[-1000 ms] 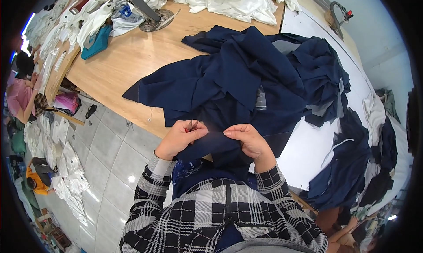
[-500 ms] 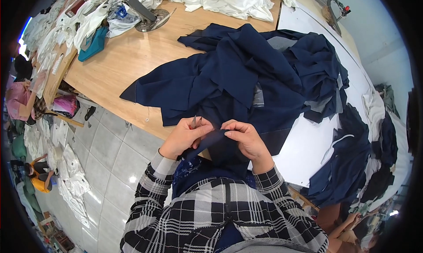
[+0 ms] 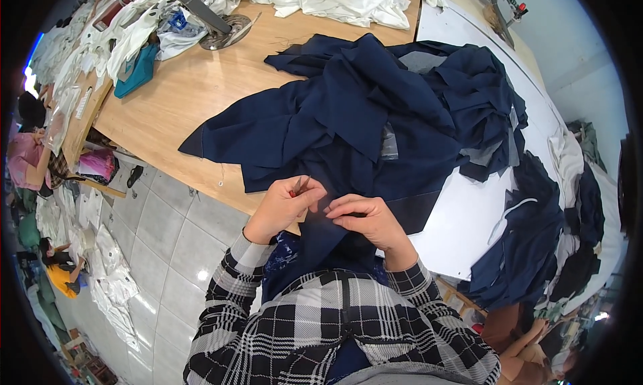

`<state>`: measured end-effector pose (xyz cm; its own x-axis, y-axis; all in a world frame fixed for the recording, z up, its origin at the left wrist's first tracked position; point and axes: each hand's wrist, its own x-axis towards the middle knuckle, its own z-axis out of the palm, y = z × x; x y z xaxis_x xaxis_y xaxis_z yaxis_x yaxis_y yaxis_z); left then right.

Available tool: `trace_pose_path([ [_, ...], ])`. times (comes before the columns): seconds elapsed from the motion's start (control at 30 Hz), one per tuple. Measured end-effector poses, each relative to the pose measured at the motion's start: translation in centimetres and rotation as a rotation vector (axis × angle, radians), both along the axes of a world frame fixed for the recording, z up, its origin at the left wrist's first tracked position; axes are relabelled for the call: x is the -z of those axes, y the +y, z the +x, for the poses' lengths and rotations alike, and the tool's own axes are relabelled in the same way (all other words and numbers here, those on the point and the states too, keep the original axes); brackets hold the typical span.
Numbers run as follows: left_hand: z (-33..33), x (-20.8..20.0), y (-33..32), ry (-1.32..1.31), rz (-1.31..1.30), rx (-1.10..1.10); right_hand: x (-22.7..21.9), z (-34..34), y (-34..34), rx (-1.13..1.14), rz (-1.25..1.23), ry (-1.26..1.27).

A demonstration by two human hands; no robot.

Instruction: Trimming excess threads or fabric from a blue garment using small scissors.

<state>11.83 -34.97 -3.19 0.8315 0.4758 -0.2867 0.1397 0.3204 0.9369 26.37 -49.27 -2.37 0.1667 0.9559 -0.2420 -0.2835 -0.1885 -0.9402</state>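
Navy cloth spreads ahead of and below left hand, which grips snips; right hand half-curled, can't tell if pinching. Cloth looks soft, limp, probably light; best held by edge.

Garment heap: on table, reaching onto adjoining surface at right. Behind heap, far edge: cloth pile. Stand: table, back left. Draped garments: right of heap, nearer. Left hand, snips in it, and right hand: before heap. Shoe: on floor, left of table.
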Motion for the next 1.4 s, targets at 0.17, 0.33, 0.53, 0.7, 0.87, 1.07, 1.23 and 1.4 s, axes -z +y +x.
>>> trace_pose_path([
  [0.17, 0.6, 0.2, -0.8, -0.021, 0.278, -0.206, 0.0, -0.7, 1.0, 0.025, 0.018, -0.142],
  [0.33, -1.1, 0.3, -1.3, -0.026, 0.316, -0.081, 1.2, -0.7, 1.5, 0.21, 0.09, 0.027],
  [0.53, -2.5, -0.6, -1.2, 0.16, 0.628, -0.223, 1.1, -0.7, 1.6, 0.251, 0.077, 0.106],
  [0.7, -3.8, -2.4, -0.9, -0.025, 0.588, -0.19, 0.8, -0.7, 1.4, 0.232, 0.095, 0.076],
  [0.87, -3.1, -3.2, -2.0, 0.037, 0.484, 0.014, 0.5, -1.2, 1.2, 0.192, 0.083, 0.017],
  [1.07, -2.5, -1.9, -2.0, 0.093, 0.412, 0.041, 0.8, -1.4, 1.1, 0.11, 0.115, -0.032],
  [1.23, -2.8, -1.7, -1.9, 0.108, 0.397, 0.087, 0.7, -1.5, 1.2, 0.077, 0.101, -0.131],
  [1.4, -2.9, -1.5, -1.9, 0.118, 0.383, 0.086, 0.6, -1.5, 1.2, 0.065, 0.104, -0.206],
])
